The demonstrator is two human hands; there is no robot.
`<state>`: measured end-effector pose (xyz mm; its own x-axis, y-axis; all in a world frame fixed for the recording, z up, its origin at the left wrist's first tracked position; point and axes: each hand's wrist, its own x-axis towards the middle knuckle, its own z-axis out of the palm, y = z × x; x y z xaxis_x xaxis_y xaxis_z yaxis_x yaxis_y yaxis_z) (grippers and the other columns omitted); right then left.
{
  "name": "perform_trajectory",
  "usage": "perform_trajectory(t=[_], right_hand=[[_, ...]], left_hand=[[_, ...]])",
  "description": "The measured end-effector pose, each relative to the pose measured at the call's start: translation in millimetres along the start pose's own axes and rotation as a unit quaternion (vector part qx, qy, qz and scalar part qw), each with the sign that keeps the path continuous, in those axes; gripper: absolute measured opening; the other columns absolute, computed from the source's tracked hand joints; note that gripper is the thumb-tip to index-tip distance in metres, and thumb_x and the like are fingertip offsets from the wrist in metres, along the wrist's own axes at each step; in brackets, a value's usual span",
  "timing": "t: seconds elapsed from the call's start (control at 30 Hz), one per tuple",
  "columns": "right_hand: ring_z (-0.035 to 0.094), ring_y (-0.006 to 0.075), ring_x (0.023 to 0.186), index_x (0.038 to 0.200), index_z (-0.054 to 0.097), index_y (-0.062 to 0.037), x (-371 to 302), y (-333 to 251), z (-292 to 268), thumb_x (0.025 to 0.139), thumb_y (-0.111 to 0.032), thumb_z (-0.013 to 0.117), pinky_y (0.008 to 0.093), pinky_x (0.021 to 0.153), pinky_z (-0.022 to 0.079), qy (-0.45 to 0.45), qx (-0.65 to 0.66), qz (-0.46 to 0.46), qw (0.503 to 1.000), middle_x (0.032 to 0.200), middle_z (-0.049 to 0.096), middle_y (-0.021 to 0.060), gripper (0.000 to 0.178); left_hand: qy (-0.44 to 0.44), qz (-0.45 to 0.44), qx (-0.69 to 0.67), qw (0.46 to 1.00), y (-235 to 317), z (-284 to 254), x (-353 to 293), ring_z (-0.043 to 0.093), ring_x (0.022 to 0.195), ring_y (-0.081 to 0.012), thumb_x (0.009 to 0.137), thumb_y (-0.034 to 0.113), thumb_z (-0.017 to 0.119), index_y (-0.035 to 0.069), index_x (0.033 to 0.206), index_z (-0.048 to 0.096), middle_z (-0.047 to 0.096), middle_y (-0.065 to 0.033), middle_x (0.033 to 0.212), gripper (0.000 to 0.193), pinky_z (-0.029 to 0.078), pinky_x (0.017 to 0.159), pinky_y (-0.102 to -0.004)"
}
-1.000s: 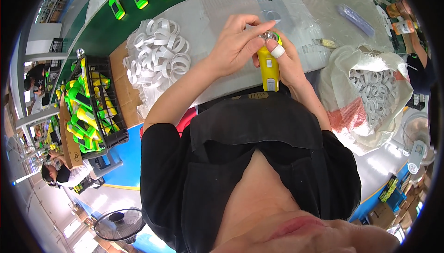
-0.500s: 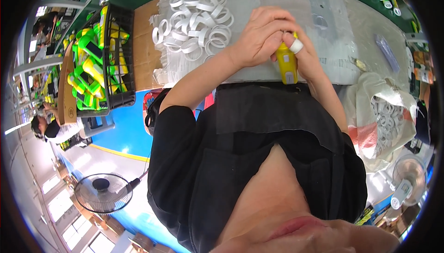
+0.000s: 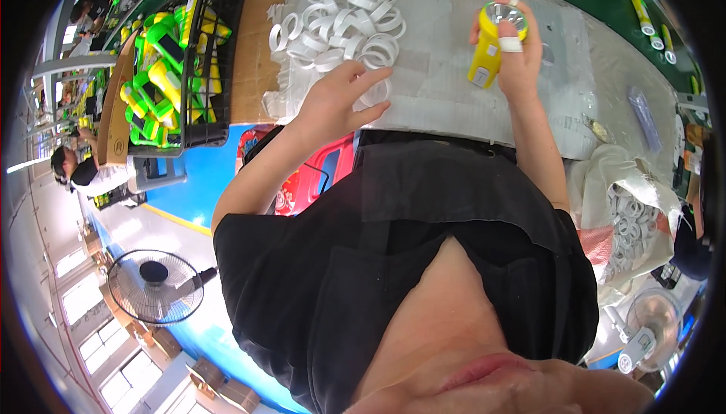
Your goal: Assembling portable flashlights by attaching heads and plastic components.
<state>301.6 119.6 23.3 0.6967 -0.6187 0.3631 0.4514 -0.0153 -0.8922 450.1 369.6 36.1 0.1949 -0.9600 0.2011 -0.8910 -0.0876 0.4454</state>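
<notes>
A yellow flashlight (image 3: pixel 484 62) is held in my right hand (image 3: pixel 520 62), its round reflective head up and its body slanting down to the left. White wraps cover parts of two fingers on that hand. My left hand (image 3: pixel 340 100) has its thumb and fingers spread, at the near edge of a heap of white rings (image 3: pixel 336 21). One pale ring (image 3: pixel 376 94) shows in the gap between the thumb and fingers; whether they touch it I cannot tell.
A black crate (image 3: pixel 208 74) full of green and yellow flashlights stands left of the covered table (image 3: pixel 435 6). At the right hangs a white sack (image 3: pixel 597 179) with more rings. Several yellow flashlights (image 3: pixel 641 9) lie at the far right. A fan (image 3: pixel 155 285) stands lower left.
My hands have come apart. The left has moved left to the rings and opened; the right has lifted the flashlight farther away and turned it, so its reflective head now shows.
</notes>
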Motion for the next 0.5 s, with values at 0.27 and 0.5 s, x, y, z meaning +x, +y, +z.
perform_trajectory(t=[0.27, 0.5], right_hand=[[0.061, 0.0148, 0.079, 0.122, 0.049, -0.0054, -4.1, -3.9, 6.2, 0.090, -0.013, 0.058, 0.0289, 0.071, 0.050, 0.003, -0.050, 0.015, 0.999, 0.097, 0.062, 0.0077, 0.034], [0.058, 0.0154, 0.098, 0.127, 0.046, -0.0058, -4.7, -0.7, -1.5, 0.087, -0.015, 0.056, 0.0293, 0.082, 0.049, -0.016, -0.054, 0.000, 0.998, 0.112, 0.058, 0.0074, 0.042]], left_hand=[[0.213, 0.178, -0.204, 0.939, 39.7, -3.7, 116.1, 0.062, 0.105, -0.0204, 0.074, 0.004, 0.081, 0.002, 0.095, 0.065, 0.058, -0.0133, 0.123, 0.027, 0.052, 0.083, -0.0297], [0.204, 0.178, -0.164, 0.949, 39.9, 11.6, 145.3, 0.058, 0.091, -0.0202, 0.068, 0.026, 0.086, 0.014, 0.095, 0.076, 0.059, -0.0046, 0.105, 0.031, 0.051, 0.075, -0.0315]])
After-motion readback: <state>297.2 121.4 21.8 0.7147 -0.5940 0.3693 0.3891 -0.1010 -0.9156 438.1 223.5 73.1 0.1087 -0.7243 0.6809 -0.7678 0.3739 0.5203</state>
